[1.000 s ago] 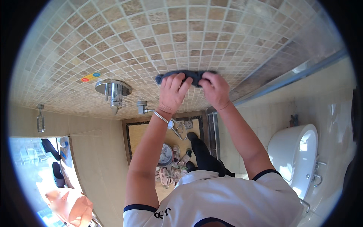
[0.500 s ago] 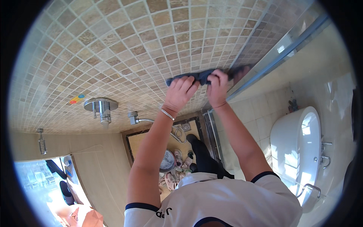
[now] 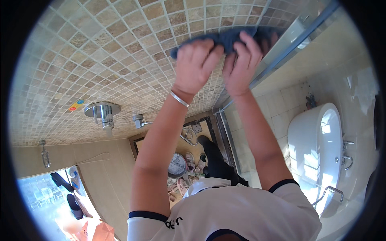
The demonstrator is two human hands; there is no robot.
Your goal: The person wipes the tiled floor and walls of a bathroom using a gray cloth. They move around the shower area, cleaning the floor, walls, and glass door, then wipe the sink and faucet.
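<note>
A dark blue cloth [image 3: 229, 39] is pressed flat against the mosaic-tiled wall [image 3: 116, 52], close to the glass panel's metal edge. My left hand [image 3: 194, 66], with a silver bangle on its wrist, grips the cloth's left part with bent fingers. My right hand [image 3: 242, 66] holds the cloth's right part, fingers curled over it and slightly spread. Both arms reach up and forward. The cloth's right end looks blurred, and it is mirrored in the glass beside it.
A chrome shower valve [image 3: 104, 111] and a hose outlet [image 3: 139, 120] stick out from the wall, left of my arms. Below are a basin of water [image 3: 177, 165] and several shoes [image 3: 190, 160]. The glass panel's frame [image 3: 295, 44] and a white bathtub [image 3: 311, 148] are on the right.
Both hands have slid the cloth higher up the tiled wall, and it now looks more spread out. My arms are stretched further.
</note>
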